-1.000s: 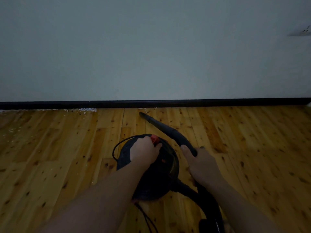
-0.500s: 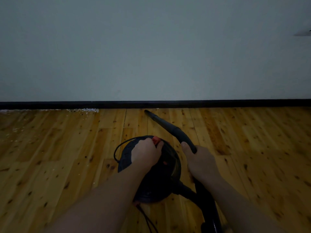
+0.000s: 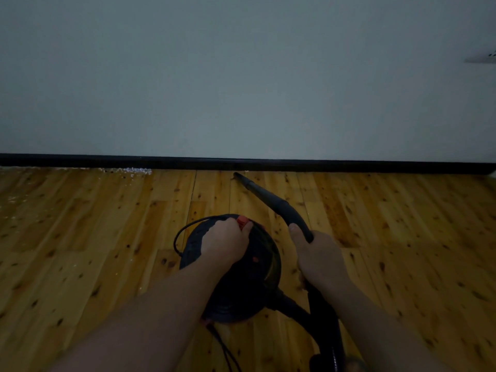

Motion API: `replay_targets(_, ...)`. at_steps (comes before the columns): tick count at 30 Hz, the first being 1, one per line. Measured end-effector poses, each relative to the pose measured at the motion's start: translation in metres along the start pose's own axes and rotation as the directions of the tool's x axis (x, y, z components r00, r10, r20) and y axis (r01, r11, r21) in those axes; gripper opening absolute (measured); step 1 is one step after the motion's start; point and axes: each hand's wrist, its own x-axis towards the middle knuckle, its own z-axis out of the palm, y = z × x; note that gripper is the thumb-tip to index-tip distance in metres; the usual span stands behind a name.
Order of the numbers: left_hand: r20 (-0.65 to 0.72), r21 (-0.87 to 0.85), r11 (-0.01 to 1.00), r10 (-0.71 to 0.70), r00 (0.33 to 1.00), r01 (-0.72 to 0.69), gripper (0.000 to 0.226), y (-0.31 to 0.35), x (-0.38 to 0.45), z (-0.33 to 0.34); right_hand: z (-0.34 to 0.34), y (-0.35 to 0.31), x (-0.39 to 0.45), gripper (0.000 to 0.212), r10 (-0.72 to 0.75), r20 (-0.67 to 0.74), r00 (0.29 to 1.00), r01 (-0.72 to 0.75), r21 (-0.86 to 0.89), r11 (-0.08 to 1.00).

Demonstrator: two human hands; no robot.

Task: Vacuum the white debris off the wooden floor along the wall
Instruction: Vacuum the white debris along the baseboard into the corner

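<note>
The round black vacuum body (image 3: 230, 267) sits on the wooden floor (image 3: 80, 251) at six o'clock. It looks compact, rigid and probably light enough to drag by its top. The left hand (image 3: 224, 244) curls over that top beside the red switch (image 3: 243, 220). The right hand (image 3: 319, 257) is wrapped round the stiff black nozzle wand (image 3: 271, 200), gripping low on the bend, which seems the sensible hold for steering. The nozzle tip lies near the black baseboard (image 3: 349, 165) at twelve o'clock. The white debris (image 3: 128, 171) (light, loose flecks) lies against the baseboard at ten o'clock, well apart from the tip. Since a second ago the tip has edged right and closer to the baseboard; both grips are unchanged.
</note>
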Motion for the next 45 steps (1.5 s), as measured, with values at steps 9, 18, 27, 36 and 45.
replay_targets(9,0.012,-0.016,1.0,-0.024,1.0,0.024,0.051,0.004,-0.006,-0.003,-0.008,0.005,0.001,0.058,-0.004,0.002,1.0,0.003,0.029,1.0)
replay_targets(18,0.014,-0.021,1.0,-0.022,1.0,0.022,0.051,0.009,-0.015,0.002,-0.007,0.007,-0.009,0.067,-0.025,-0.005,1.0,0.025,0.026,0.999)
replay_targets(27,0.043,-0.048,0.999,0.028,0.999,-0.026,0.053,0.0,-0.044,0.009,-0.003,0.019,-0.05,0.047,0.025,0.0,1.0,-0.025,0.023,0.999)
replay_targets(36,0.058,-0.103,0.992,0.078,0.995,-0.072,0.052,0.005,-0.091,0.016,-0.026,0.049,-0.124,0.05,0.129,-0.069,0.989,-0.119,0.129,0.985)
replay_targets(45,0.089,-0.094,0.985,0.152,0.984,-0.144,0.049,0.02,-0.126,0.027,-0.065,0.075,-0.192,0.052,0.257,-0.086,0.963,-0.244,0.138,0.96)
